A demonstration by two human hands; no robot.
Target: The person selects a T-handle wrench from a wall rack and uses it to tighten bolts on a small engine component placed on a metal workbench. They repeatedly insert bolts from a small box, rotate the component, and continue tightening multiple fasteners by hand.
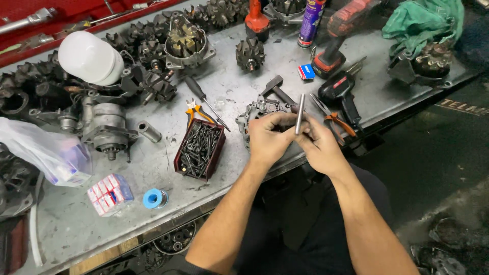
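Both my hands meet over the front edge of the grey metal workbench. My right hand grips a slim silver metal rod that stands nearly upright. My left hand is curled beside it, fingers closed on a small dark part that I cannot make out, and rests over a grey alternator housing. A hammer lies just behind the housing.
A dark red tray of black screws sits left of my hands. Orange-handled pliers, a screwdriver, a soldering gun, a red cordless drill, rotors, a white lamp shade, small boxes and a blue solder spool crowd the bench.
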